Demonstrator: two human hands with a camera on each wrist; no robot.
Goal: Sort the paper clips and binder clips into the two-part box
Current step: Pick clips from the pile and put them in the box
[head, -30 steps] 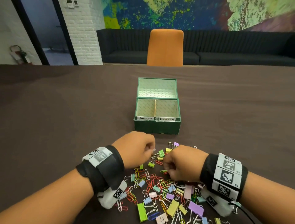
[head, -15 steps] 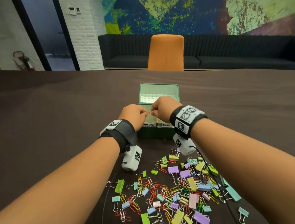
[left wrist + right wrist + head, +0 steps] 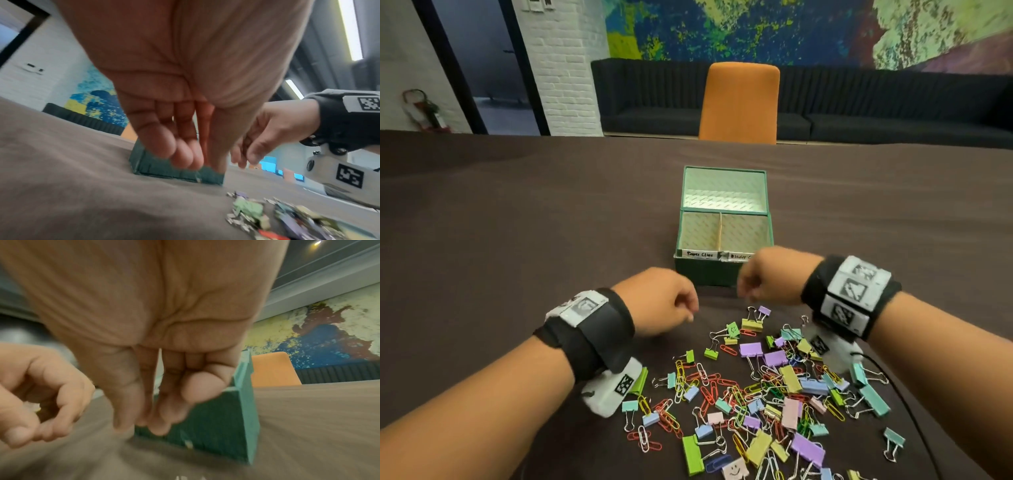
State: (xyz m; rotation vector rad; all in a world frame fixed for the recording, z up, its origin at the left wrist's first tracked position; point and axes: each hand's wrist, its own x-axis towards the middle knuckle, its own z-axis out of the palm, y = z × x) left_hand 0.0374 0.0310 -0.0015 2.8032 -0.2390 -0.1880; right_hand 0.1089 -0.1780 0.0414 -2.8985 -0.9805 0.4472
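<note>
Hands above tabletop, left hand grip loosely curled, holding nothing, right hand grip likewise slack and bare, green two-part box mid-tabletop just beyond both, clip pile along near edge.

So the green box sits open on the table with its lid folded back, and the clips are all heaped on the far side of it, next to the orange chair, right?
Not quite. The green box is open with its lid folded back, but the heap of clips lies on the near side of it, between the box and the person, close below both hands. The orange chair stands beyond the table's far edge. The head view shows this.
</note>
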